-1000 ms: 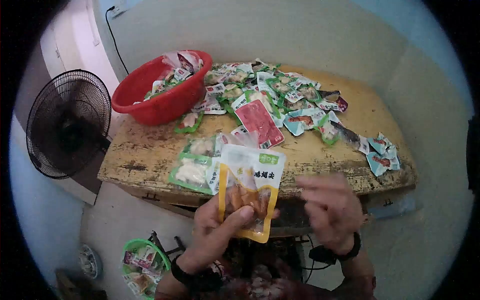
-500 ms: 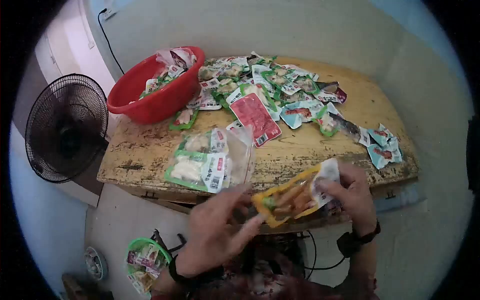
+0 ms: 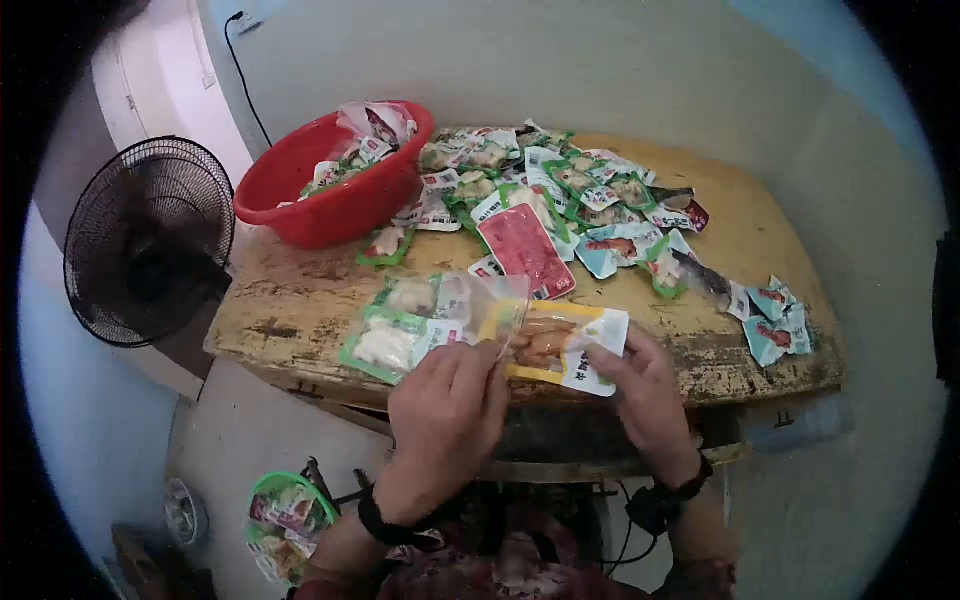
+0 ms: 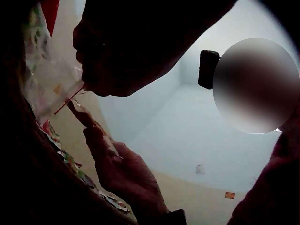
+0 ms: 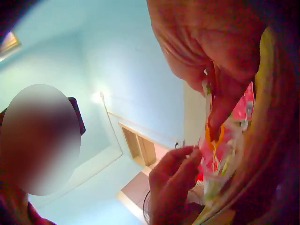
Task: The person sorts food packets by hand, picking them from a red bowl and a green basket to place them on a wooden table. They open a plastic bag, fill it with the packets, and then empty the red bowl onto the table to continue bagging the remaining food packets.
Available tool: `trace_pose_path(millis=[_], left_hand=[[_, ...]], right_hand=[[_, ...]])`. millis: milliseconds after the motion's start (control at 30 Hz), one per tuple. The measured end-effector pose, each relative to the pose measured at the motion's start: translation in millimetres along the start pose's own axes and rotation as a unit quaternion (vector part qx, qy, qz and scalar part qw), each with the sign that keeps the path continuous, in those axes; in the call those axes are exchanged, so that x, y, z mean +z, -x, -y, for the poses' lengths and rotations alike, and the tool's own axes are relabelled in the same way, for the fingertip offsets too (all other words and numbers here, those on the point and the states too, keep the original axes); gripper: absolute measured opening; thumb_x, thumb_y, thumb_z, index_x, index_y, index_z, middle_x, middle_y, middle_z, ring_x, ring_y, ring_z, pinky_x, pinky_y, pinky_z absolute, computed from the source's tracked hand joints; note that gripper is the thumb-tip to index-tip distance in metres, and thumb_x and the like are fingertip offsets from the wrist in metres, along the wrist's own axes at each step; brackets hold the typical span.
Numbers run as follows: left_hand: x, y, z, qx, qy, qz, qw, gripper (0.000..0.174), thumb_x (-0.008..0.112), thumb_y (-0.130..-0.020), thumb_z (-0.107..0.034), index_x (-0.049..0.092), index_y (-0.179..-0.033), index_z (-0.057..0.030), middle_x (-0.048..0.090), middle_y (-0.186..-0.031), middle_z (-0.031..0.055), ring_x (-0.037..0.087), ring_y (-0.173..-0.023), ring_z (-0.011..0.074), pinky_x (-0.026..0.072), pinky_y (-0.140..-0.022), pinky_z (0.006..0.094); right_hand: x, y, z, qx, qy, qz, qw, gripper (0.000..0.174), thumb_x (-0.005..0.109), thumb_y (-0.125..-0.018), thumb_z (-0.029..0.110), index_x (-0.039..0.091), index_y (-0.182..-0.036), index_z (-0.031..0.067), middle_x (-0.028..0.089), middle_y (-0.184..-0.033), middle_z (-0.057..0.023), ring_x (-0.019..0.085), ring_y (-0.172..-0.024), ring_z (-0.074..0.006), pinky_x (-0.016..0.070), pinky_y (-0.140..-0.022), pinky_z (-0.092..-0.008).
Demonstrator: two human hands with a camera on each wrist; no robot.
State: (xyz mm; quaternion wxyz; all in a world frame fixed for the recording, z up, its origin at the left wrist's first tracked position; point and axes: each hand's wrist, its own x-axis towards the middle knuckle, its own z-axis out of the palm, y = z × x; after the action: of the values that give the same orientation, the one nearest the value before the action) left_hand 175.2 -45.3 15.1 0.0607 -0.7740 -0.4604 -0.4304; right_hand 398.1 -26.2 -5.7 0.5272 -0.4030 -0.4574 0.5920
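Note:
My left hand (image 3: 448, 412) pinches the mouth edge of a clear plastic bag (image 3: 510, 292) at the front of the table. A red line along that edge shows in the left wrist view. Inside the bag lie green-edged food packets (image 3: 385, 342) with pale contents. My right hand (image 3: 648, 400) grips the white end of a yellow-edged food packet (image 3: 545, 342), thumb on top. Brown pieces show through its window. The packet's far end overlaps the bag's mouth, partly behind the left fingers.
A red basin (image 3: 330, 218) of packets stands at the table's back left. Beside it spreads a pile of packets (image 3: 590, 190), a pink one (image 3: 525, 252) in front. Blue-white packets (image 3: 775, 325) lie at the right. A fan (image 3: 148, 240) and a green basket (image 3: 325, 497) are left of the table.
The yellow-edged packet has passed from my left hand to my right and turned sideways. My left hand has taken hold of the bag's mouth, and the packet has moved to it.

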Motion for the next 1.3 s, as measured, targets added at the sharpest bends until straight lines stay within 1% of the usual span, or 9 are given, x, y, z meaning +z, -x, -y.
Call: trace_pose_path(millis=[433, 533, 833, 933, 1033, 1133, 1167, 1233, 1300], left_hand=[[5, -9, -1, 0.031, 0.055, -0.064, 0.996, 0.027, 0.073, -0.080, 0.000, 0.065, -0.105, -0.0028, 0.064, -0.082, 0.0124, 0.066, -0.074, 0.0317, 0.0545, -0.063, 0.0410], [2, -7, 0, 0.018, 0.048, -0.036, 0.998, 0.026, 0.073, -0.079, -0.002, 0.064, -0.103, -0.0026, 0.064, -0.085, 0.0123, 0.066, -0.077, 0.0311, 0.0551, -0.064, 0.0404], [20, -3, 3, 0.077, 0.080, -0.042, 0.993, 0.028, 0.074, -0.080, -0.010, 0.063, -0.104, -0.0012, 0.065, -0.092, 0.0130, 0.067, -0.082, 0.0315, 0.0559, -0.066, 0.0394], [12, -1, 10, 0.051, 0.105, -0.017, 0.993, 0.030, 0.075, -0.083, -0.013, 0.064, -0.108, -0.0009, 0.066, -0.098, 0.0143, 0.066, -0.088, 0.0337, 0.0555, -0.072, 0.0417], [-19, 0, 25, -0.041, 0.050, 0.032, 0.997, 0.038, 0.074, -0.087, -0.017, 0.063, -0.120, -0.0013, 0.065, -0.115, 0.0172, 0.063, -0.108, 0.0376, 0.0513, -0.090, 0.0462], [-26, 1, 57, -0.042, -0.044, 0.032, 0.998, 0.047, 0.072, -0.089, -0.021, 0.059, -0.130, -0.0011, 0.060, -0.131, 0.0181, 0.052, -0.127, 0.0405, 0.0413, -0.106, 0.0492], [-25, 5, 68, -0.046, -0.032, 0.066, 0.996, 0.051, 0.069, -0.091, -0.024, 0.056, -0.134, -0.0009, 0.055, -0.139, 0.0176, 0.045, -0.136, 0.0396, 0.0323, -0.115, 0.0508], [-21, 18, 85, -0.025, -0.032, 0.114, 0.993, 0.049, 0.068, -0.091, -0.022, 0.057, -0.133, -0.0009, 0.055, -0.139, 0.0168, 0.045, -0.137, 0.0386, 0.0298, -0.118, 0.0530], [-18, 23, 87, -0.008, -0.029, 0.138, 0.990, 0.046, 0.067, -0.090, -0.019, 0.058, -0.132, -0.0013, 0.056, -0.139, 0.0162, 0.044, -0.138, 0.0372, 0.0274, -0.119, 0.0551]], right_hand=[[61, -40, -6, 0.029, -0.043, 0.114, 0.992, 0.042, 0.056, -0.102, 0.008, 0.046, -0.142, -0.0014, 0.062, -0.134, -0.0108, 0.062, -0.118, -0.0181, 0.0527, -0.099, -0.0324], [60, -55, -19, -0.022, -0.024, 0.139, 0.990, 0.043, 0.056, -0.102, 0.010, 0.047, -0.142, -0.0011, 0.062, -0.133, -0.0101, 0.061, -0.119, -0.0185, 0.0530, -0.098, -0.0326], [71, -61, -23, -0.012, 0.182, 0.065, 0.981, 0.033, 0.059, -0.103, 0.019, 0.055, -0.129, -0.0011, 0.065, -0.117, -0.0079, 0.062, -0.100, -0.0156, 0.0539, -0.085, -0.0322], [71, -69, -23, -0.052, 0.166, 0.090, 0.981, 0.036, 0.059, -0.103, 0.021, 0.055, -0.131, -0.0013, 0.066, -0.116, -0.0084, 0.063, -0.099, -0.0150, 0.0545, -0.081, -0.0314], [61, -74, -31, -0.142, 0.216, 0.119, 0.959, 0.037, 0.059, -0.103, 0.020, 0.053, -0.133, -0.0019, 0.066, -0.115, -0.0094, 0.065, -0.095, -0.0139, 0.0557, -0.074, -0.0294], [64, -62, -17, 0.022, 0.113, 0.121, 0.986, 0.039, 0.059, -0.103, 0.017, 0.052, -0.135, -0.0026, 0.066, -0.115, -0.0102, 0.068, -0.094, -0.0146, 0.0576, -0.070, -0.0284], [64, -62, -19, 0.007, 0.107, 0.113, 0.988, 0.040, 0.058, -0.102, 0.015, 0.050, -0.137, -0.0021, 0.067, -0.111, -0.0095, 0.068, -0.086, -0.0143, 0.0545, -0.063, -0.0259], [64, -64, -22, -0.025, 0.097, 0.096, 0.990, 0.041, 0.056, -0.101, 0.011, 0.047, -0.139, -0.0011, 0.069, -0.103, -0.0081, 0.070, -0.068, -0.0137, 0.0484, -0.049, -0.0207], [56, -68, -22, 0.001, 0.119, 0.080, 0.990, 0.038, 0.057, -0.101, 0.011, 0.049, -0.136, -0.0006, 0.069, -0.102, -0.0078, 0.069, -0.067, -0.0141, 0.0490, -0.048, -0.0212]])
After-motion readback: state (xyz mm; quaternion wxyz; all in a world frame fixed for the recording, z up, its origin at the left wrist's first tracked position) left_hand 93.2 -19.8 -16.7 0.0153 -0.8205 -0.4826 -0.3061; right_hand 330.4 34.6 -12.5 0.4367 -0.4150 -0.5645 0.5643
